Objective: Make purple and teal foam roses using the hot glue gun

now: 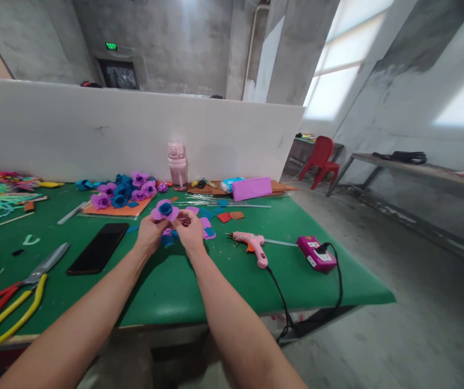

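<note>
A paper flower (165,209) with purple outer petals and a dark blue centre is held up above the green table (232,286). My left hand (150,233) grips it from the left, fingers closed beneath the petals. From the right, my right hand (189,229) pinches at the flower's edge. Loose purple and blue petals (207,229) lie just behind and beside my right hand. To the right rests a pink glue gun (250,241), its nozzle pointing left and a glue stick out of its back.
Finished purple and blue flowers (122,190) lie on orange sheets. A phone (99,248) and red-and-yellow-handled scissors (25,289) are on the left. A magenta power strip (316,254) sits right, its black cord hanging over the edge. A pink bottle (177,167) stands by the white partition (134,129).
</note>
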`<state>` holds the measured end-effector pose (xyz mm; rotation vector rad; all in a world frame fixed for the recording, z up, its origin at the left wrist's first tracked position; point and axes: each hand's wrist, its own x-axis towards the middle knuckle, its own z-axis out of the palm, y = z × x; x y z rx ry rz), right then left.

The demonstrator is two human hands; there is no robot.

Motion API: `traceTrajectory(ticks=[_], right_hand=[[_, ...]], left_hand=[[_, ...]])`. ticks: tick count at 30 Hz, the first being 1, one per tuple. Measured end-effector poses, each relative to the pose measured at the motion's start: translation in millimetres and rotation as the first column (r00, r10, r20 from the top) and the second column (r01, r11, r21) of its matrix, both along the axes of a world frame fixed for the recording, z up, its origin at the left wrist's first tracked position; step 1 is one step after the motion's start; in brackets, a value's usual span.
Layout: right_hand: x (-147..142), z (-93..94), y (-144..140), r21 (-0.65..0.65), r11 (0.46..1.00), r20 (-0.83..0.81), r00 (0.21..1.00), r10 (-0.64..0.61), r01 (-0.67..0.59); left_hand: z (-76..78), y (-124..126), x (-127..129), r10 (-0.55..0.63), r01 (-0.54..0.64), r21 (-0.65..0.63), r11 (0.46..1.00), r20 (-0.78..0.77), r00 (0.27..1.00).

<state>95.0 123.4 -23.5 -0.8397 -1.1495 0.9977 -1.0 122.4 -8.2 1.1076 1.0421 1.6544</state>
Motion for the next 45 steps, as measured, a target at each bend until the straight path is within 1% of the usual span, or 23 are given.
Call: traceTrajectory(ticks=[4, 7, 10, 14, 16, 17, 19, 21, 23, 25, 28, 30, 33, 35, 38, 40, 43, 45], right_hand=[[-4.0, 1.6, -4.7, 0.001, 1.000, -0.012, 1.000, -0.026, 0.026], [-3.5, 3.3, -7.8, -0.039, 0.990, -0.047, 0.990, -0.136, 0.134], [-0.6, 4.6, -10.0, -0.074, 0.966, -0.074, 0.964, -0.254, 0.249], [2.8, 4.2, -13.6, -0.059, 0.947, -0.023, 0.948, -0.316, 0.314], [3.0, 3.5, -16.7, -0.009, 0.945, 0.052, 0.944, -0.326, 0.327], [2.7, 3.2, -18.7, 0.038, 0.947, 0.103, 0.941, -0.322, 0.320], [1.5, 2.8, -23.0, 0.158, 0.950, 0.226, 0.927, -0.299, 0.268], [0.4, 2.5, -26.5, 0.254, 0.948, 0.348, 0.897, -0.274, 0.192], [0.4, 2.1, -27.3, 0.299, 0.943, 0.433, 0.860, -0.270, 0.145], [1.9, 1.3, -24.9, 0.317, 0.935, 0.467, 0.831, -0.302, 0.162], [5.6, -0.5, -18.2, 0.335, 0.913, 0.449, 0.812, -0.372, 0.233], [7.8, -1.5, -15.3, 0.341, 0.903, 0.429, 0.812, -0.396, 0.260], [10.1, -1.3, -16.5, 0.346, 0.896, 0.408, 0.815, -0.411, 0.278], [11.3, 0.3, -19.6, 0.342, 0.895, 0.396, 0.820, -0.414, 0.286], [12.2, 5.0, -21.0, 0.306, 0.903, 0.363, 0.840, -0.404, 0.302], [11.1, 9.0, -16.3, 0.259, 0.912, 0.315, 0.865, -0.391, 0.318], [6.4, 13.3, -2.0, 0.157, 0.944, 0.222, 0.921, -0.320, 0.291], [2.7, 13.4, 6.3, 0.124, 0.960, 0.197, 0.943, -0.270, 0.249]], left_hand=[[3.9, 0.4, -5.8, 0.078, -0.078, 0.019, 0.997, 0.040, 0.996], [3.7, 2.2, -11.4, 0.133, -0.134, 0.026, 0.991, 0.032, 0.991], [2.5, 2.8, -14.4, 0.162, -0.162, 0.014, 0.987, 0.000, 0.987], [1.6, 2.9, -14.5, 0.166, -0.166, -0.005, 0.986, -0.020, 0.986], [1.4, 2.7, -14.1, 0.158, -0.158, -0.019, 0.987, -0.009, 0.987], [1.4, 2.3, -13.7, 0.156, -0.156, -0.027, 0.987, -0.001, 0.988], [1.7, 1.0, -12.4, 0.154, -0.154, -0.032, 0.988, 0.010, 0.988], [3.4, -0.6, -10.2, 0.149, -0.148, -0.015, 0.989, 0.022, 0.989], [7.5, -1.0, -7.4, 0.139, -0.139, -0.003, 0.990, 0.033, 0.990], [13.7, 1.0, -5.0, 0.129, -0.128, -0.029, 0.991, 0.033, 0.991], [22.8, 7.6, -4.3, 0.092, -0.091, -0.055, 0.994, 0.016, 0.996], [24.6, 11.5, -7.1, 0.049, -0.050, -0.014, 0.999, -0.041, 0.998], [18.8, 14.1, -14.6, 0.035, -0.025, 0.060, 0.998, -0.180, 0.983], [11.9, 14.6, -19.5, 0.061, -0.042, 0.091, 0.995, -0.216, 0.974], [3.9, 15.1, -23.9, 0.055, -0.020, 0.156, 0.988, -0.222, 0.973], [1.8, 14.8, -24.6, 0.026, 0.011, 0.178, 0.984, -0.203, 0.979], [1.6, 12.5, -23.7, -0.035, 0.062, 0.143, 0.988, -0.185, 0.982], [1.5, 10.8, -22.9, -0.052, 0.071, 0.108, 0.992, -0.164, 0.985]])
